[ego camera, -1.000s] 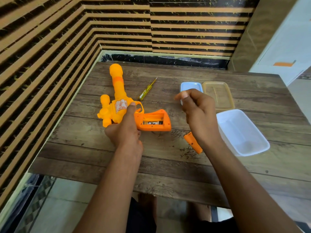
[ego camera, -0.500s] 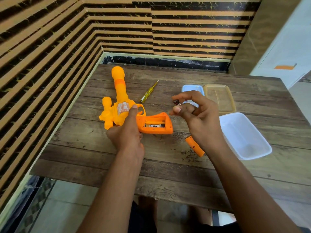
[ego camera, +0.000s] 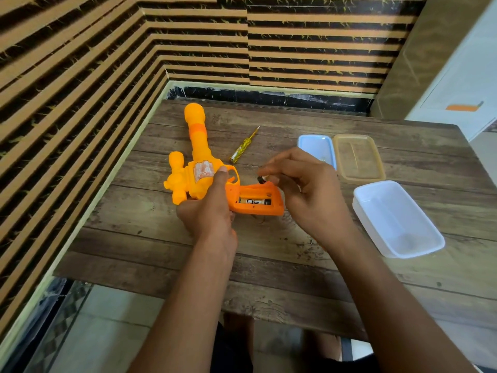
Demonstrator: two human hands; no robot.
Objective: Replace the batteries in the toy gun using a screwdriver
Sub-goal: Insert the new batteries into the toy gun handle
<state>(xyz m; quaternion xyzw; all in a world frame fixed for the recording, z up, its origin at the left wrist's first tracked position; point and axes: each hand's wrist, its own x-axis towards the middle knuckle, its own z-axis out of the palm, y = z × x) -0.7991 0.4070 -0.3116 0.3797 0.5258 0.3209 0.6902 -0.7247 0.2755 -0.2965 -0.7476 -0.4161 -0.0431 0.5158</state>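
Note:
An orange and yellow toy gun (ego camera: 195, 168) lies on the wooden table (ego camera: 269, 251), barrel pointing away. Its grip compartment (ego camera: 258, 201) is open, and one black battery (ego camera: 254, 201) lies inside. My left hand (ego camera: 209, 211) holds the gun's body, thumb near the trigger guard. My right hand (ego camera: 304, 184) pinches a second small battery (ego camera: 262, 179) just above the open compartment. A yellow-handled screwdriver (ego camera: 243, 146) rests on the table behind the gun. My right arm hides the orange cover.
A blue lid (ego camera: 316, 146) and an amber lid (ego camera: 357, 157) lie at the back right. A white plastic tub (ego camera: 398, 219) stands to the right. A striped wall runs along the table's left and far sides. The near table edge is below my forearms.
My right hand has come down and left, bringing the battery from beside the blue lid to just above the open compartment. My left hand has kept its hold on the gun.

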